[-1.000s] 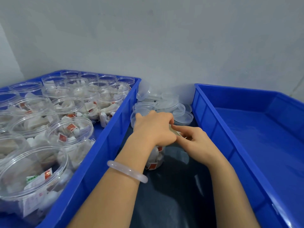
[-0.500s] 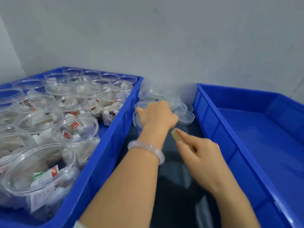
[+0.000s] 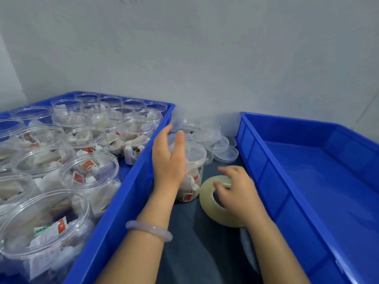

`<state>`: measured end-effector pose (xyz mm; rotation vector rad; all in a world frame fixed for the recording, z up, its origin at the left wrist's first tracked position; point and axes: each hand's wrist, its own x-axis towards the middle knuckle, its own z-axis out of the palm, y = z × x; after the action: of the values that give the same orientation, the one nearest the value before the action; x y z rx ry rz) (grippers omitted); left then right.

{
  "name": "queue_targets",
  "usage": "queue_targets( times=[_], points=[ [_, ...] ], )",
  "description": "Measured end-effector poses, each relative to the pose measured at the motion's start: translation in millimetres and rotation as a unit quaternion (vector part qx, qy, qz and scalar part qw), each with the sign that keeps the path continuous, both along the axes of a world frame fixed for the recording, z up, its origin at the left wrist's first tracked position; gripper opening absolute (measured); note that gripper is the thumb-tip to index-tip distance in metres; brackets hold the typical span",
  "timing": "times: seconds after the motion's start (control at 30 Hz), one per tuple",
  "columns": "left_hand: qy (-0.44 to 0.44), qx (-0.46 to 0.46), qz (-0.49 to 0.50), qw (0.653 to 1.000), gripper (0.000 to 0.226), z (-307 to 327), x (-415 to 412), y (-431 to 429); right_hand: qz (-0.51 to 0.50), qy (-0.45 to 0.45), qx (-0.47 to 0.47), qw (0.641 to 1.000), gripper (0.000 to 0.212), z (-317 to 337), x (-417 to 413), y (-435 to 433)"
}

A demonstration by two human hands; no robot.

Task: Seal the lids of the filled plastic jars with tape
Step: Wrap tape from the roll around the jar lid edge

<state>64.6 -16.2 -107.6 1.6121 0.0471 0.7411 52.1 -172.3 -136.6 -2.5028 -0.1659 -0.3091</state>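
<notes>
Pale grey wall (image 3: 205, 58) closes off the back, and a dark table surface (image 3: 194, 253) runs in a strip between two blue crates. One lidded jar (image 3: 195, 160) stands upright on that strip, filled with white sachets with red marks, its clear lid (image 3: 194, 149) on top.

At the jar's 9 o'clock, the left crate (image 3: 127, 193) presses close, and its wall leaves little room on that side. It holds well over a dozen open-topped clear jars (image 3: 90, 173) packed with the same sachets; the frame edge cuts some off, so an exact count is not possible. At 3 o'clock stands the right crate (image 3: 272, 191). At 12 to 1 o'clock a heap of loose lids (image 3: 213, 138) lies against the wall, overlapping too much to count.

One tape roll (image 3: 206, 201) sits tilted at the jar's 4 o'clock, just beside its base.

The left hand (image 3: 169, 160), one pale bracelet (image 3: 149, 230) on its wrist, is released: fingers straight, palm turned toward the jar, thumb in front of the lid. Contact cannot be told. The right hand (image 3: 238, 197) lies over the roll with one finger dipping into the core and the others spread and blurred; whether it grasps the roll cannot be told.
</notes>
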Motion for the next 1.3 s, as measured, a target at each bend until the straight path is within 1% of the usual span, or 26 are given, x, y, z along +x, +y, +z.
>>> queue_targets(
  times=[0.03,0.07,0.1,0.13,0.2,0.27,0.33,0.4,0.53,0.63,0.77,0.93,1.03,1.1,1.3],
  points=[
    [0.045,-0.062,-0.035,0.996,0.048,-8,3,0,0.012,-0.003,0.098,0.995,0.048,5,6,2],
    [0.072,-0.109,-0.055,0.99,0.05,-15,6,0,0.039,0.014,0.192,0.981,0.049,9,10,7],
    [0.082,-0.134,-0.058,0.986,0.05,-22,10,0,0.078,0.03,0.276,0.957,0.049,11,11,15],
    [0.077,-0.138,-0.05,0.986,0.048,-28,13,0,0.114,0.029,0.347,0.931,0.048,10,12,24],
    [0.048,-0.127,-0.039,0.99,0.05,-38,15,0,0.139,-0.011,0.432,0.891,0.045,4,13,35],
    [0.02,-0.116,-0.038,0.992,0.063,-47,15,0,0.128,-0.054,0.473,0.87,0.034,0,16,36],
    [0.004,-0.107,-0.034,0.994,0.072,-54,16,0,0.124,-0.075,0.491,0.859,0.024,-5,20,32],
    [-0.004,-0.105,-0.029,0.994,0.077,-56,18,-1,0.13,-0.084,0.5,0.852,0.02,-7,21,30],
    [-0.006,-0.112,-0.02,0.993,0.066,-58,19,-2,0.118,-0.106,0.499,0.852,0.019,-10,19,34],
    [0.002,-0.114,-0.02,0.993,0.067,-59,20,-1,0.108,-0.128,0.496,0.852,0.022,-12,18,39],
    [0.006,-0.109,-0.021,0.994,0.07,-60,21,-1,0.131,-0.092,0.499,0.852,0.021,-17,15,39],
    [-0.001,-0.105,-0.029,0.994,0.069,-60,21,0,0.148,-0.043,0.544,0.825,0.031,-15,14,35],
    [-0.001,-0.112,-0.033,0.993,0.067,-59,20,-1,0.155,-0.048,0.547,0.821,0.017,-14,12,36],
    [0.0,-0.116,-0.035,0.993,0.065,-59,20,-2,0.164,-0.059,0.542,0.822,0.011,-13,11,36],
    [-0.008,-0.113,-0.028,0.993,0.062,-59,20,-1,0.134,-0.051,0.543,0.828,0.012,-18,15,36]
  ],
)
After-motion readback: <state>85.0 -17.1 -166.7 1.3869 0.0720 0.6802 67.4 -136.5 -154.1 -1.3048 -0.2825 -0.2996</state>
